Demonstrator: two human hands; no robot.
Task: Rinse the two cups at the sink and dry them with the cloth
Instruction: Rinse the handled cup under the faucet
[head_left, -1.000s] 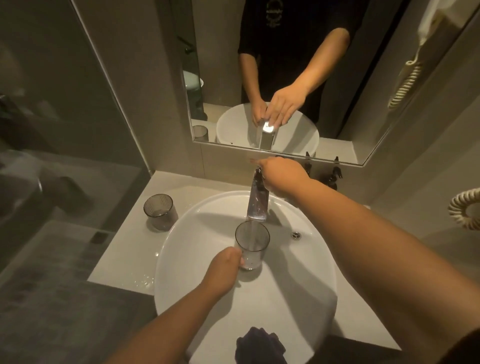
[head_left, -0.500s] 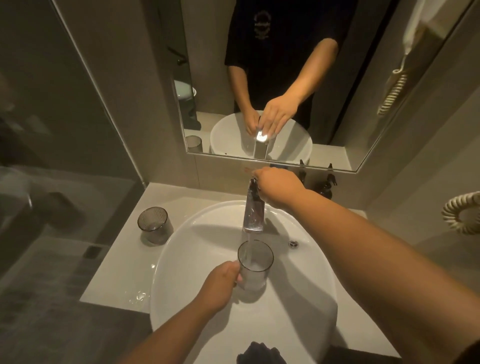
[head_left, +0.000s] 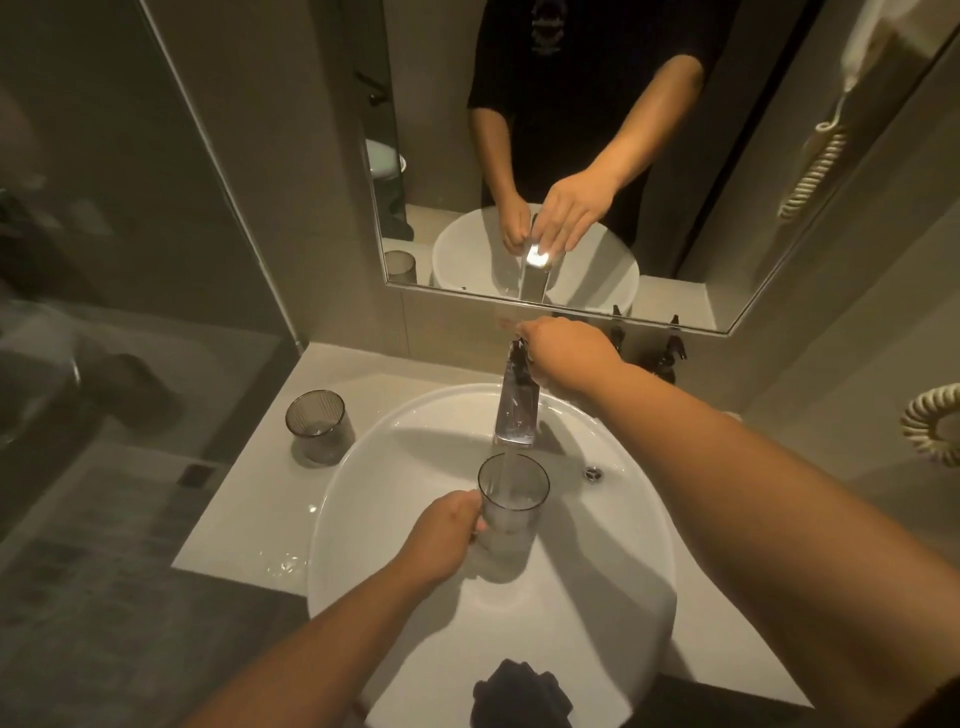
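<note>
The cup in the person's left hand (head_left: 447, 535) stands upright over the white basin (head_left: 613, 571), mouth to the ceiling and long axis close to vertical, held directly under the spout of the chrome tap (head_left: 514, 410). A thin stream of water (head_left: 505, 470) falls into the held cup (head_left: 511, 512), and there is already water in its lower part. The left hand grips the clear, grey-tinted glass from its left side, fingers curled round the wall just below the rim. The right hand (head_left: 563, 356) reaches over the back of the basin to the top of the tap; its fingers seem to be curled over the lever, though the back of the hand hides them from here, so how tightly it holds I cannot tell. The second cup (head_left: 318, 426) stands upright on the pale surface (head_left: 239, 525) to the left of the basin, well apart from the first, with a ribbed look to its wall. A dark cloth (head_left: 522, 693) lies bunched on the near rim of the basin, in front of the person. Drops of water glisten on the surface near the basin's left edge. The mirror (head_left: 727, 218) above reflects both hands and the tap.
</note>
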